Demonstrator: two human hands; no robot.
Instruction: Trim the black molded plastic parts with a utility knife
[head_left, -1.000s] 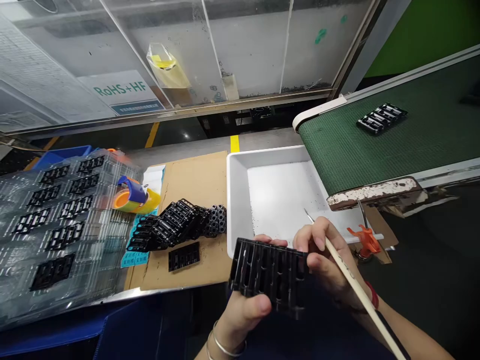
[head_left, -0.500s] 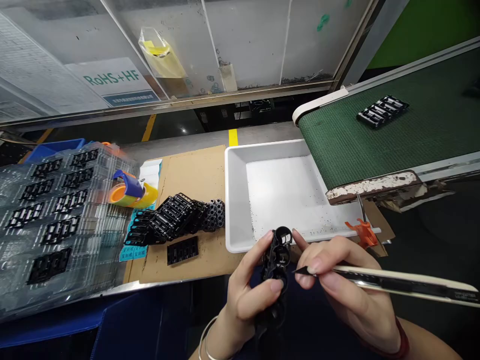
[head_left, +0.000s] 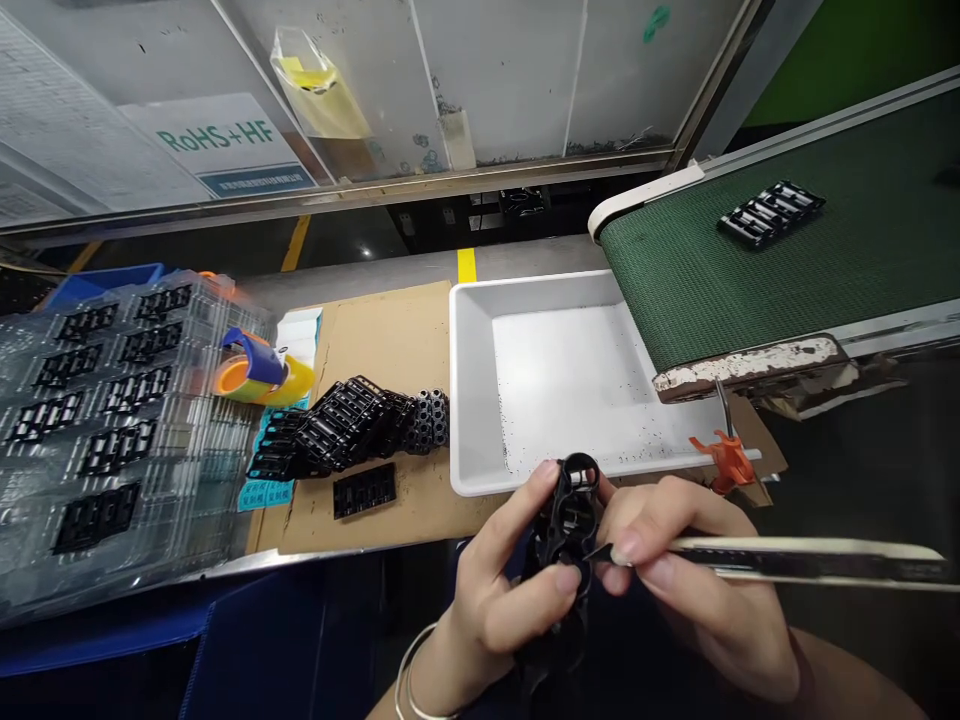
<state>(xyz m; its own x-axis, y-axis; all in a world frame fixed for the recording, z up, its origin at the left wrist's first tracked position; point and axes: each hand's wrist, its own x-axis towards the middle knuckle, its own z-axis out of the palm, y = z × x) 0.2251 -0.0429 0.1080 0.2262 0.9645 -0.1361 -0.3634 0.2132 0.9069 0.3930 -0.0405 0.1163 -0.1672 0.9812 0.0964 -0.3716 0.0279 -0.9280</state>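
A black plastic part with a row of round openings stands on end in my left hand, with the thumb pressed on its near face. My right hand pinches a long cream-and-black handled knife like a pen. Its small dark blade points left and meets, or nearly meets, the part's right edge; exact contact is hard to tell. Fingers of my right hand lie behind the part. On the cardboard to the left lies a pile of similar black parts, and a single one in front of it.
Beyond my hands is a white tray dotted with dark specks. A green conveyor belt on the right carries another black part. Stacked clear trays hold several parts at left, beside tape rolls. An orange clamp grips the tray's corner.
The black part has shifted slightly right and turned to show its openings more. The knife tip has come closer to the part's edge. The camera view has shifted slightly.
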